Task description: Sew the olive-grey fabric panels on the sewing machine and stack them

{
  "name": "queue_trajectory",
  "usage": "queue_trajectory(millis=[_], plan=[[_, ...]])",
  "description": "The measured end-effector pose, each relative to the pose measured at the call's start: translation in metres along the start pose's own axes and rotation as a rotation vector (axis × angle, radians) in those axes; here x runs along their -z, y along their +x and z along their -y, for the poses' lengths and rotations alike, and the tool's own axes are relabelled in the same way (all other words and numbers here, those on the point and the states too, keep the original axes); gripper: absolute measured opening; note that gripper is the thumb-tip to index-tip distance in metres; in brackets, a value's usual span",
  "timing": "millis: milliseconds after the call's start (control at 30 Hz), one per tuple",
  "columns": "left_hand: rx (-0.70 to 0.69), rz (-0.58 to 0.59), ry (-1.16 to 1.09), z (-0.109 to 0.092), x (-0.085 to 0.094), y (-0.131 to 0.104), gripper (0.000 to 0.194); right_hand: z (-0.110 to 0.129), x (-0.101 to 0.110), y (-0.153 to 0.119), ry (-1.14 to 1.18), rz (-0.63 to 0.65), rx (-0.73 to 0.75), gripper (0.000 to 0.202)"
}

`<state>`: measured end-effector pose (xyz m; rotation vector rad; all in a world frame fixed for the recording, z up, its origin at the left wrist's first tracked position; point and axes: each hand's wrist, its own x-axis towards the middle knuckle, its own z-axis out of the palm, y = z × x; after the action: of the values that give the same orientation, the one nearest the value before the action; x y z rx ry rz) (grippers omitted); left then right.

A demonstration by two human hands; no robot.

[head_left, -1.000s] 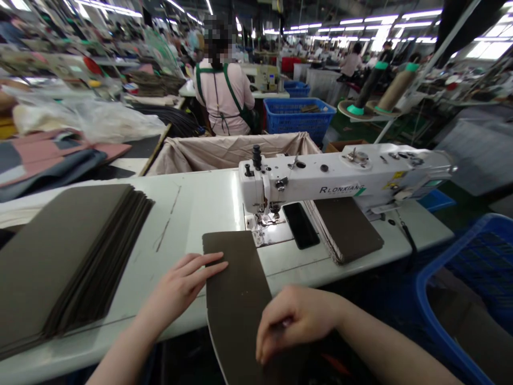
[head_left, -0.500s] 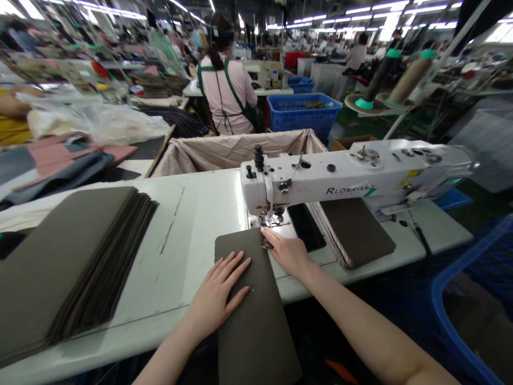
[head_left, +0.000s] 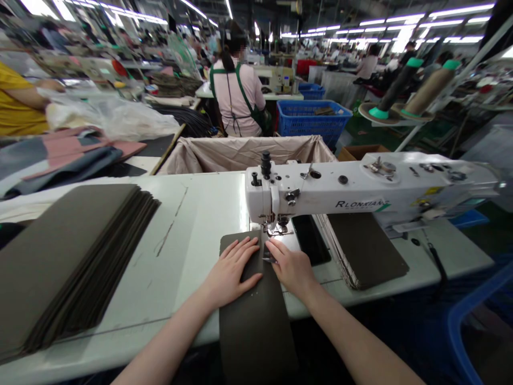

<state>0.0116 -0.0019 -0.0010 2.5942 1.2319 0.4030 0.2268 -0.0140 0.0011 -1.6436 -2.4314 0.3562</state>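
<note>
A dark olive-grey fabric panel with rounded corners lies under the sewing machine's head, its near end hanging over the table edge. My left hand rests flat on the panel with its fingers spread. Close to the needle area, my right hand is curled at the panel's right edge, fingertips pressed down. Pointed metal tips, apparently of thread snips, stick out from under its fingers; the rest is hidden by the hand. The white sewing machine stands just beyond both hands.
A thick stack of similar panels lies at left; a smaller stack sits under the machine arm. Behind the table is a cloth-lined bin. Thread cones stand at right, a blue basket lower right. A co-worker sits ahead.
My left hand has slid forward and right along the panel, closer to the needle. My right hand stays by the needle, its metal tips showing more. The view has shifted slightly.
</note>
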Motion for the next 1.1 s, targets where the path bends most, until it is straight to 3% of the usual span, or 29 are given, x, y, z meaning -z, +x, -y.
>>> queue_trajectory(millis=[400,1100], plan=[[-0.021,0.011,0.047,0.005,0.004,-0.001,0.066,-0.003,-0.01,0.003,0.006,-0.044,-0.001,0.052],[-0.014,0.027,0.017,0.013,0.001,0.003,0.061,-0.005,-0.011,0.003,0.024,-0.063,0.001,0.052]])
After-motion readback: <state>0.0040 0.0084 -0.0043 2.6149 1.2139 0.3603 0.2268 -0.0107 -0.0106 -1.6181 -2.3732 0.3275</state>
